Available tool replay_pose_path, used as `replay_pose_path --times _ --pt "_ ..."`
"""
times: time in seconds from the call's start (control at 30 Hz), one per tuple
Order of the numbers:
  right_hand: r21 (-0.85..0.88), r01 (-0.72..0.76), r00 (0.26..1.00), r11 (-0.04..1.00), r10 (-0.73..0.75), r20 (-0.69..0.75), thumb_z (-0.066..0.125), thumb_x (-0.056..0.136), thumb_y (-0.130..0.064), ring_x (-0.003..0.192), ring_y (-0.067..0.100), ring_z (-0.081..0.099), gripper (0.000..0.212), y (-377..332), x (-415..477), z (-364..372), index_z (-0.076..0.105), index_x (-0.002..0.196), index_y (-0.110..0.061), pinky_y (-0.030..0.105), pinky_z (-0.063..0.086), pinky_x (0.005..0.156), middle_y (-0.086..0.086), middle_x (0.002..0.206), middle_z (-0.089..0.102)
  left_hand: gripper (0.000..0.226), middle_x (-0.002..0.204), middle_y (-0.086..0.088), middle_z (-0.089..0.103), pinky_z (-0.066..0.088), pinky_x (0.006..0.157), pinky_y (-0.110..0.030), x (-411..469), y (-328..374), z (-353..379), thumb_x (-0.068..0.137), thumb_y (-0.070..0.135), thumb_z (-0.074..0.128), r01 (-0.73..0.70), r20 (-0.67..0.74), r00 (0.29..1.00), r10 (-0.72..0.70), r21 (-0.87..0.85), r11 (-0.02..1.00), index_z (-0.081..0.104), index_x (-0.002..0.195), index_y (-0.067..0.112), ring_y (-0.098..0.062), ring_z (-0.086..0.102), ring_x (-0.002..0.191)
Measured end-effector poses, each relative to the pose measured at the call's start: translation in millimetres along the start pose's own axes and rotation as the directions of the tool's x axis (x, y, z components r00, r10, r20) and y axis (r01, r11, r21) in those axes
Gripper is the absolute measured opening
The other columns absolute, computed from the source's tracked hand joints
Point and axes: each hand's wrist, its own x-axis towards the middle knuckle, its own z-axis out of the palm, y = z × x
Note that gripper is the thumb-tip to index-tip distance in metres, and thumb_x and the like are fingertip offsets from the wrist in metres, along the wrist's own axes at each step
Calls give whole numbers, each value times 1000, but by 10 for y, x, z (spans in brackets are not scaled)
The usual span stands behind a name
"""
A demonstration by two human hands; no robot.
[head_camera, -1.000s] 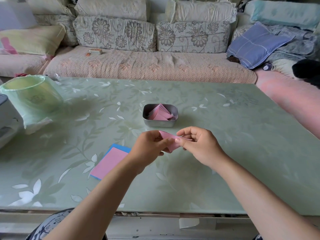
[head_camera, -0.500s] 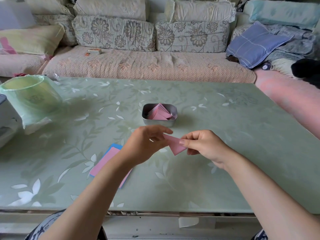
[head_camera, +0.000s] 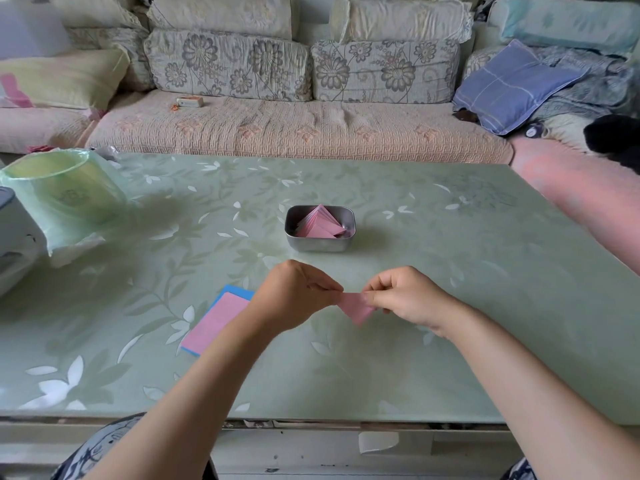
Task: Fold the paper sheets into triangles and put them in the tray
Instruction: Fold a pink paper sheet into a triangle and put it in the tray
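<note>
Both hands pinched the folded pink paper (head_camera: 355, 306) above the table (head_camera: 450, 289): left hand (head_camera: 298, 296) at its left corner, right hand (head_camera: 405, 297) at its right, near side of the tray (head_camera: 320, 244) of pink triangles (head_camera: 320, 223).

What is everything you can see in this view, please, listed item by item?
table: one, pale green with leaf pattern, in front of the person.
tray: one, grey metal, middle of the table.
triangles: several, pink, inside the tray.
flat sheets: at least two, pink over blue, on the table by the left forearm.
bin: one, lined with a green bag, table's far left.
sofa: one, floral beige, behind the table.
pillow: one, blue checked, far right.
folded paper: one, pink, between both hands.
left hand: pinches the paper's left end.
right hand: pinches its right end.
</note>
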Motion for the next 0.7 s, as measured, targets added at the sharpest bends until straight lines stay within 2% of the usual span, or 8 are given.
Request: replay_pose_path --times 0.07,0.17,0.3,0.4,0.47,0.57,0.63,0.7 --pt "-140 -6 999 990 1 -34 77 82 -29 67 8 59 11 37 39 51 74 74 -22 26 46 66 -12 70 70 3 66 27 68 45 54 -11 3 5 58 78 31 80 16 -9 1000 -15 100 995 78 79 33 7 62 63" --pt "-312 -18 997 950 -5 -72 72 74 -45 78 10 65 11 63 55 116 72 75 -33 29 50 71 -16 74 70 5 79 20 71 54 69 -24 -5 2 123 80 34 71 37 -30 999 -30 302 953 77 81 35 -4 65 79" --pt "-543 56 985 838 -134 -107 63 74 -46 91 14 60 11 51 65 200 67 75 -36 33 44 87 -16 80 63 11 87 17 73 54 74 -28 -3 -26 193 83 35 64 6 -40 999 13 440 898 74 86 35 -10 64 88" --pt "-619 103 971 778 -215 -109 68 75 -52 99 15 53 19 77 81 206 62 88 -39 33 37 90 -14 90 53 11 93 14 67 49 72 -28 12 -68 219 84 37 62 -76 -30 994 109 533 843 72 89 36 -12 56 97" --pt "-627 109 969 771 -223 -106 69 73 -61 99 14 50 34 104 87 199 62 97 -39 33 35 89 -14 93 50 11 99 12 59 48 74 -31 23 -103 227 83 34 67 -153 -14 982 190 541 827 72 93 35 -14 48 99" --pt "-607 118 963 786 -240 -124 71 70 -65 96 14 52 38 108 79 206 63 95 -38 34 39 90 -13 94 52 13 96 4 57 48 76 -38 7 -113 272 80 15 70 -337 41 934 355 428 838 74 89 24 -18 48 92" --pt "-590 127 959 797 -250 -132 76 69 -58 95 15 55 33 108 68 206 65 91 -37 34 43 88 -12 91 53 18 87 0 61 46 72 -37 -31 -117 326 81 3 66 -464 112 883 456 368 806 75 82 19 -20 51 84" --pt "-555 128 962 822 -239 -132 78 71 -46 93 15 59 25 123 54 194 66 91 -36 32 46 84 -11 91 53 23 82 -2 64 46 69 -35 -73 -130 369 82 -3 62 -530 148 846 512 346 774 76 80 15 -22 54 78"
